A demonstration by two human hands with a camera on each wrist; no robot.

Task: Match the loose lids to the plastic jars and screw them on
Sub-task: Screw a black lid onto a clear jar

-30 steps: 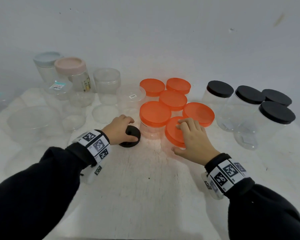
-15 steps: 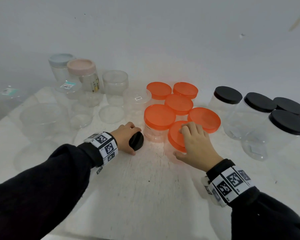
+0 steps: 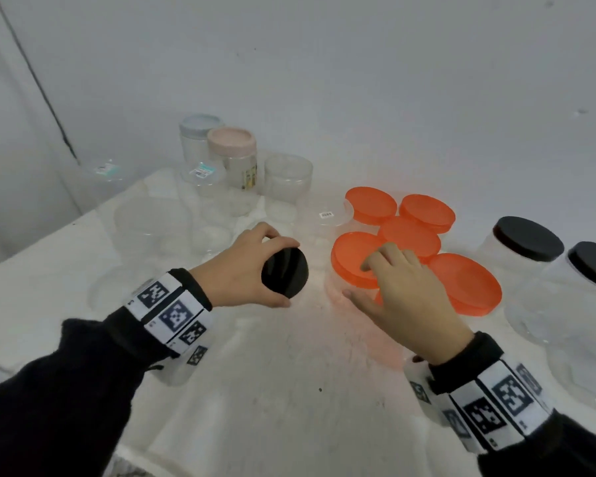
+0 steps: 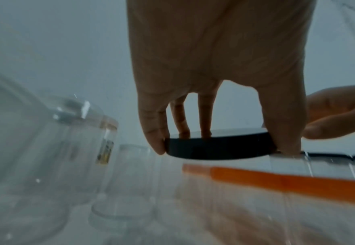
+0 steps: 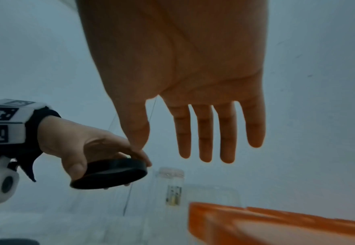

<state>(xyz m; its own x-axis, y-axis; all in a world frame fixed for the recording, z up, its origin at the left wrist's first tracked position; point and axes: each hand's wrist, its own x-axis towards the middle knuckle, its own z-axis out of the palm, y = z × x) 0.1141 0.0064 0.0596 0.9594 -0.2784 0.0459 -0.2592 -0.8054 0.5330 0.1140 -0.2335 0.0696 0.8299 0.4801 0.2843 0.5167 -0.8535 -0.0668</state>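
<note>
The left hand holds a loose black lid lifted off the white table, tilted so its flat face turns toward the head camera. In the left wrist view the thumb presses 1 side of the lid's rim and the fingertips curl onto the opposite side, so the lid sits pinched between them, level below the palm.

The right hand hovers over the cluster of orange-lidded jars, fingers straight and slightly parted, gripping nothing; the right wrist view shows all 4 fingers and the thumb extended above an orange lid. Whether the fingertips touch the nearest orange lid cannot be told from the head view.

At least 5 orange lids show; 1 lies mostly hidden under the right hand. 2 black-lidded jars stand at the right, the farther-right 1 cut by the frame edge. Clear jars and clear lids at the left blend into the pale table and are hard to separate. Behind them stand a pink-lidded jar and a grey-blue-lidded jar.
</note>
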